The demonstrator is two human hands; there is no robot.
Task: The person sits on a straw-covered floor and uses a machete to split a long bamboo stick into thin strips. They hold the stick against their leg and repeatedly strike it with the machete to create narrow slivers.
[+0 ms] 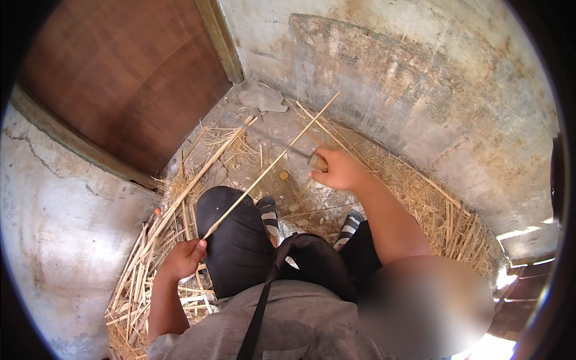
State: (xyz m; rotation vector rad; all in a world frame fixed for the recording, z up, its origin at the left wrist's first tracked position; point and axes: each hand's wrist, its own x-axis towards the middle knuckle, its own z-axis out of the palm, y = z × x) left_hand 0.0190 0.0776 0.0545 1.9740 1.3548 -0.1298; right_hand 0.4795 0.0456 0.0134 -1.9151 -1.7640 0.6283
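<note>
My left hand (183, 258) pinches the near end of a long, thin bamboo strip (257, 180). From there the strip slants up to the right, passing over my dark-trousered left knee toward the wall. My right hand (342, 170) is closed round the handle of a knife (319, 162). Its blade is smeared by motion and points left and away from me. In the picture blade and strip cross at mid-floor; whether they touch I cannot tell.
Split strips (139, 264) are heaped at my left, and shavings (429, 207) lie along the wall (420, 90) at right. A brown door panel (132, 78) stands at far left. A small yellow round piece (284, 176) lies between my sandalled feet.
</note>
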